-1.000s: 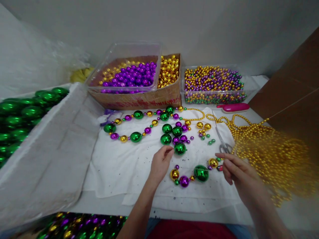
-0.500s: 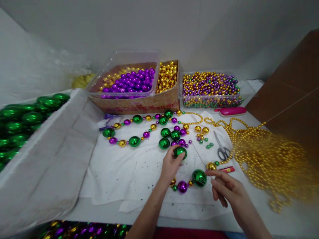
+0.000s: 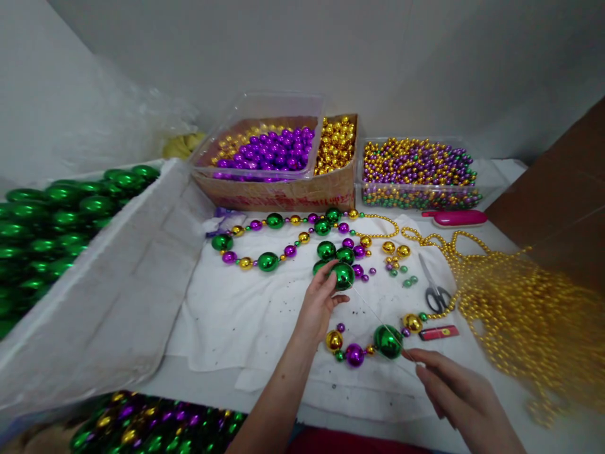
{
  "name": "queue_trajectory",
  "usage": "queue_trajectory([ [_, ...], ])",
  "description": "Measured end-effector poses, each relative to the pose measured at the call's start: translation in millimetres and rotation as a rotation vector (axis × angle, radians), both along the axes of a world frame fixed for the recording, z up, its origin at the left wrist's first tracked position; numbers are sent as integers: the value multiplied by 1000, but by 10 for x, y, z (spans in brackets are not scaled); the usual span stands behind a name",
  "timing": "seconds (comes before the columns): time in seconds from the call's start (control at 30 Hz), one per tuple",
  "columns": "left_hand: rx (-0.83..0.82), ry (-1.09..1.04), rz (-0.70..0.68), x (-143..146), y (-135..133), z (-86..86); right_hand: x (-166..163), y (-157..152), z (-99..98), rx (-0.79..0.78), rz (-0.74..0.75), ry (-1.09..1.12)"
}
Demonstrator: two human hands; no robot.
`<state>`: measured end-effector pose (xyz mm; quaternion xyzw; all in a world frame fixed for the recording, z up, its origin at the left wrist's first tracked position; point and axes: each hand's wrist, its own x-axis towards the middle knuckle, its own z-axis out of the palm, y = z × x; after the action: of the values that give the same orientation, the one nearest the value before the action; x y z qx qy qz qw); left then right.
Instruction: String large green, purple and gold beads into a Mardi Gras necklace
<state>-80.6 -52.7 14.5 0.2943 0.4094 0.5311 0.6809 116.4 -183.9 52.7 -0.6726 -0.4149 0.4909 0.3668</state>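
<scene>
My left hand (image 3: 317, 304) pinches a large green bead (image 3: 343, 275) just above the white cloth (image 3: 236, 315). A thin needle or wire (image 3: 378, 323) runs from that bead down to my right hand (image 3: 456, 394), whose fingers are pinched on its end. Beside the wire lies a partly strung strand (image 3: 366, 343) of gold, purple and green beads. A longer finished strand (image 3: 269, 243) curves across the back of the cloth. Loose green and purple beads (image 3: 343, 252) sit just behind the held bead.
Scissors (image 3: 437, 291), a red lighter (image 3: 438, 332) and a pink tool (image 3: 456, 217) lie at right by a heap of gold bead chains (image 3: 524, 309). Bins of purple, gold and mixed beads (image 3: 416, 170) line the back; a box of green balls (image 3: 57, 221) stands left.
My left hand reached to the loose green bead, closed on it and lifted it slightly. My right hand drew back toward me with the wire.
</scene>
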Motion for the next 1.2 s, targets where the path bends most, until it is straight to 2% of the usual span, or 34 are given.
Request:
queue_trajectory([
  [0.13, -1, 13, 63, -27, 5, -56, -28, -10, 8, -8, 9, -11],
  [0.27, -5, -20, 50, -55, 4, -82, -16, 2, -48, 9, 23, -8],
  [0.47, -27, -28, 71, -75, -2, -107, 60, 47, -114, -45, 190, 9],
  [0.63, -51, -46, 98, -83, -9, -108, 30, 35, -104, -4, 164, -11],
  [0.97, -35, 0, 149, -104, -40, 49, 66, 35, -163, -27, 229, 28],
  [1.2, -17, 37, 280, -126, -57, 155, 5, 25, -47, 1, 137, -9],
])
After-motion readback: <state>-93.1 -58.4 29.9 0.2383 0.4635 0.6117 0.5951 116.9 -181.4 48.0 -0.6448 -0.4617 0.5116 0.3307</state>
